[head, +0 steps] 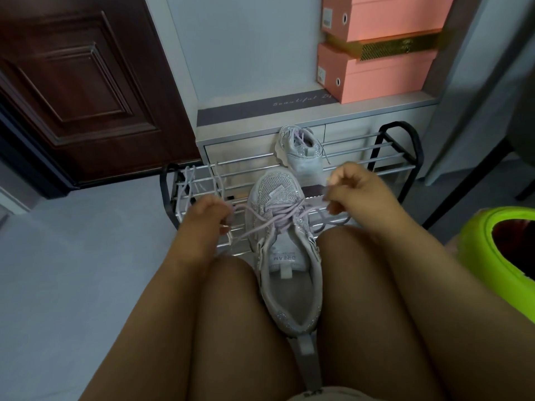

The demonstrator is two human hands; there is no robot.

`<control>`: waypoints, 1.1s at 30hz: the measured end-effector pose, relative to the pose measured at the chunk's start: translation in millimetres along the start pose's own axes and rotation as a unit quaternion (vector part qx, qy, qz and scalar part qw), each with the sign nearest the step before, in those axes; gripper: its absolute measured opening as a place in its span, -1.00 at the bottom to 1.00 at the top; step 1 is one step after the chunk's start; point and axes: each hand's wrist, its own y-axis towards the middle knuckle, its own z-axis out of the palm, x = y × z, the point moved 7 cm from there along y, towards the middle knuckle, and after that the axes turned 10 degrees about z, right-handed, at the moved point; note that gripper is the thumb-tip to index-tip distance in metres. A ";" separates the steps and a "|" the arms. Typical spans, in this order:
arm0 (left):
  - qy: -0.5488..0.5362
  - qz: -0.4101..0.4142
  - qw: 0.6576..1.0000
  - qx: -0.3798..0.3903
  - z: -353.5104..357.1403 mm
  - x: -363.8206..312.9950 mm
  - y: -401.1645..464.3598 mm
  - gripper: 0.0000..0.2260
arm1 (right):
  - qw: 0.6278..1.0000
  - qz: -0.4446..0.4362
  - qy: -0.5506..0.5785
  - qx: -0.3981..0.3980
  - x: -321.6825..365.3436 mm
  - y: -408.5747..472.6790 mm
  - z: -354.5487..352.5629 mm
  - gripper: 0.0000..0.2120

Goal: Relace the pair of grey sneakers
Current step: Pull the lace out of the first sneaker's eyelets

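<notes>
A grey sneaker (286, 256) sits wedged between my knees, toe pointing away, with a lilac lace (278, 217) crossed through its eyelets. My left hand (207, 215) pinches one lace end out to the left of the shoe. My right hand (350, 192) pinches the other end out to the right, slightly higher. The lace runs taut from the shoe's top eyelets to both hands. The second grey sneaker (301, 153) stands on the metal shoe rack (362, 160) just beyond, its lace hanging loose.
A loose lace (188, 186) is draped on the rack's left side. Pink shoe boxes (376, 53) are stacked on a cabinet behind. A brown door (81, 82) is at the left, a lime-green bin (498, 250) at the right.
</notes>
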 end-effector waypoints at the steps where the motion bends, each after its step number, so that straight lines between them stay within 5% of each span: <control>1: 0.023 0.014 0.999 0.035 8.3 -2.9 -2.1 -0.81 | 0.999 -0.013 -0.035 0.037 1.5 -2.1 10.6 -0.85; 7: 0.193 0.118 0.965 0.135 33.4 -19.8 -8.7 -0.72 | 0.973 -0.088 -0.191 0.094 10.0 -12.9 36.0 -0.79; 11: 0.217 0.156 0.956 0.120 40.2 -24.9 -10.8 -0.71 | 0.953 -0.117 -0.233 0.156 11.7 -18.4 48.4 -0.74; 16: 0.068 0.056 0.992 -0.085 -5.1 -12.9 -2.4 -0.72 | 0.998 -0.025 -0.050 -0.009 3.4 -1.8 8.6 -0.76; 24: -0.024 0.029 0.988 -0.150 -13.5 -5.8 -10.1 -0.75 | 0.964 0.042 0.255 -0.068 1.3 -0.1 -10.9 -0.73; 29: -0.239 0.010 0.962 -0.128 4.3 -13.0 -11.9 -0.79 | 0.994 -0.026 0.093 0.054 9.8 -13.0 18.6 -0.73; 33: -0.162 0.014 0.979 -0.124 2.8 -16.1 -12.7 -0.77 | 0.977 -0.138 -0.160 0.033 22.9 -16.2 29.7 -0.87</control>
